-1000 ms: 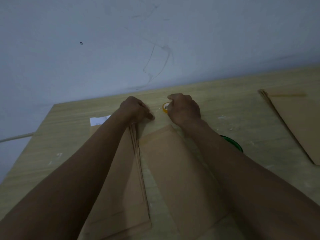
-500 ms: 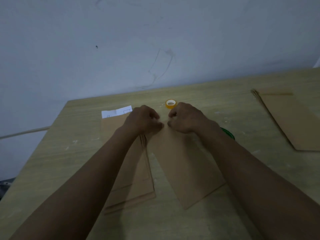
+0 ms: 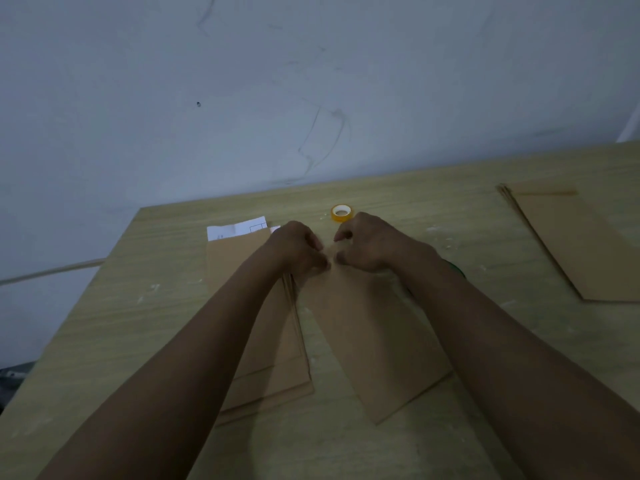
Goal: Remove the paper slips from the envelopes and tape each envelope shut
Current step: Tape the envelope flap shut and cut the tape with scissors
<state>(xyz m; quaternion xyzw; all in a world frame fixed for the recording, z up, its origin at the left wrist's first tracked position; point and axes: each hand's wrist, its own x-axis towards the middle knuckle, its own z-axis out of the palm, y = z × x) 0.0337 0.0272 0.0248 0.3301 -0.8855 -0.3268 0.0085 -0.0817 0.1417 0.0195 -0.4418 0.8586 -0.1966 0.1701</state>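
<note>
A single brown envelope lies lengthwise in the middle of the wooden table. My left hand and my right hand sit knuckle to knuckle at its far end. Both have curled fingers, with the thumbs down on the envelope's top edge. What lies under the fingertips is hidden. A small yellow roll of tape stands just beyond my right hand, untouched. White paper slips stick out past the far end of a stack of brown envelopes under my left forearm.
A second stack of brown envelopes lies at the right side of the table. A green object peeks out from under my right forearm. A grey wall rises right behind the table's far edge.
My right hand has come off the tape roll, and both hands have drawn back together to the envelope's top edge. The roll now stands free beyond them.
</note>
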